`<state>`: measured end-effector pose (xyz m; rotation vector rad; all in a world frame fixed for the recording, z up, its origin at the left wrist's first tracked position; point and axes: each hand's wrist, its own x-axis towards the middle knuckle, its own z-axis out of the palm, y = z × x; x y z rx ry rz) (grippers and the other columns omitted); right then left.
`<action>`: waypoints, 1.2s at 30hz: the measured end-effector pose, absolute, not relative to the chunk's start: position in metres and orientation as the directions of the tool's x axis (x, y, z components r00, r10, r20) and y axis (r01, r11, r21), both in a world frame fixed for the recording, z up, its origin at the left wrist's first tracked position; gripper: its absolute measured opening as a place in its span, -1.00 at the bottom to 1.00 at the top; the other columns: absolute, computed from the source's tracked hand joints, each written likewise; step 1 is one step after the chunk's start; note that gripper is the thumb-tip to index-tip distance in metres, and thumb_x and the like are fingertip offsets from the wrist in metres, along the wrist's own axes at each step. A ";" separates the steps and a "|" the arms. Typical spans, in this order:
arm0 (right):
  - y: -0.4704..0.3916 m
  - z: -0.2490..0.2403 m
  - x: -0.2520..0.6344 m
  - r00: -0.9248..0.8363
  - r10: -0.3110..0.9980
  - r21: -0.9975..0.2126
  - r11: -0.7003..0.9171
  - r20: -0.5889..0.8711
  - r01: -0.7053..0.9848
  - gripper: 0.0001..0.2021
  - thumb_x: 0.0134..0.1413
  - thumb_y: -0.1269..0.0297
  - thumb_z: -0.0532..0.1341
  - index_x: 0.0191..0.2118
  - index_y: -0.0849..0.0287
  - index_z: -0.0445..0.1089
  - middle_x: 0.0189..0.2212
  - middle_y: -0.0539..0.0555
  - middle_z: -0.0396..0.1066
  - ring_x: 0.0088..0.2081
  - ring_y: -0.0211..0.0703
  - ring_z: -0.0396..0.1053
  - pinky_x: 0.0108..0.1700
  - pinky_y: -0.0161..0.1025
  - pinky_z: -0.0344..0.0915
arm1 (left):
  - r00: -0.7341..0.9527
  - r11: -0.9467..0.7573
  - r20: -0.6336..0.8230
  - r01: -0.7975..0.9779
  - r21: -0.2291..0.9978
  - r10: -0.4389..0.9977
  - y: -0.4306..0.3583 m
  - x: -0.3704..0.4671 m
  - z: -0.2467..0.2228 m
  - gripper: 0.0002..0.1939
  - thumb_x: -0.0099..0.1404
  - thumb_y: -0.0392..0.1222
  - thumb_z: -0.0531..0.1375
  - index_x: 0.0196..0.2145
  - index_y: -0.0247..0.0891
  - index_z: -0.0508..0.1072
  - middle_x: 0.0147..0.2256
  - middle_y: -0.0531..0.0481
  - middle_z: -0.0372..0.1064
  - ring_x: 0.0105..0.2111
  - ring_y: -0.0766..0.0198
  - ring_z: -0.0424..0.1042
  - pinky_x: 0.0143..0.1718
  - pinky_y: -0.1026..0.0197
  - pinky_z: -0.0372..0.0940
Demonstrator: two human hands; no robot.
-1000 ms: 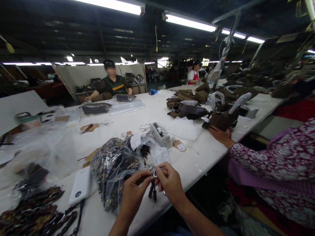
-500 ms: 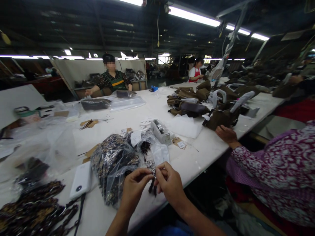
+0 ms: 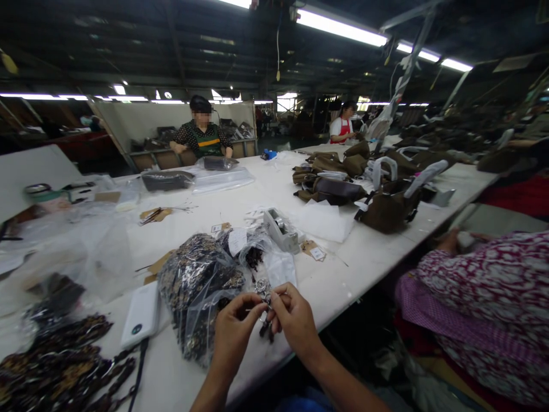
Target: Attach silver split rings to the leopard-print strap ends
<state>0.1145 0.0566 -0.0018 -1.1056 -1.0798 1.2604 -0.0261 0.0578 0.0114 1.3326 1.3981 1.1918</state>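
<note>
Both hands meet over the near edge of the white table, fingers pinched around a small metal ring-and-clasp piece with dark parts hanging beneath. My left hand grips it from the left, my right hand from the right; fingertips partly cover it. Just left of my left hand lies a clear plastic bag filled with dark and tan chain-like pieces. Behind the hands sit a grey tape dispenser and a brown tag with a white label.
A white phone-like device and a heap of dark chains lie at the left. Brown bags are piled at the right rear. A person in a patterned sleeve sits at the right; two others are across the table.
The person at the right has drawn a hand back from the brown bag. Across the table, another person's arm has pulled in from the plastic. My hands have barely moved.
</note>
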 end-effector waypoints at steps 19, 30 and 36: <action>0.071 0.008 0.127 -0.051 0.981 -0.977 0.189 0.185 0.098 -0.83 0.27 0.17 0.15 -0.25 0.15 0.37 -0.60 -0.08 0.39 -0.64 -0.34 0.31 -0.55 -0.42 0.22 | 0.271 -0.121 0.053 0.241 0.963 0.961 0.084 -0.041 0.017 -0.86 0.21 -0.13 0.29 -0.33 -0.26 0.57 -0.32 -0.07 0.48 -0.27 0.15 0.45 -0.20 0.19 0.31; 0.090 -0.003 0.119 -0.021 0.997 -0.994 0.068 0.070 -0.087 -0.74 0.21 0.04 0.16 -0.24 0.15 0.36 -0.64 -0.12 0.34 -0.68 -0.34 0.28 -0.60 -0.42 0.20 | 0.203 0.003 -0.024 0.102 0.995 0.979 0.095 -0.034 0.005 -0.80 0.21 -0.13 0.27 -0.27 -0.29 0.58 -0.33 -0.07 0.55 -0.30 0.17 0.48 -0.19 0.18 0.35; 0.093 -0.007 0.124 0.042 0.991 -0.986 0.120 0.126 0.118 -0.81 0.23 0.11 0.15 -0.26 0.13 0.36 -0.62 -0.09 0.39 -0.67 -0.29 0.31 -0.57 -0.39 0.22 | 0.005 0.024 -0.025 0.164 0.986 1.000 0.098 -0.027 -0.004 -0.79 0.12 -0.13 0.33 -0.29 -0.29 0.60 -0.34 -0.07 0.59 -0.33 0.14 0.54 -0.23 0.17 0.40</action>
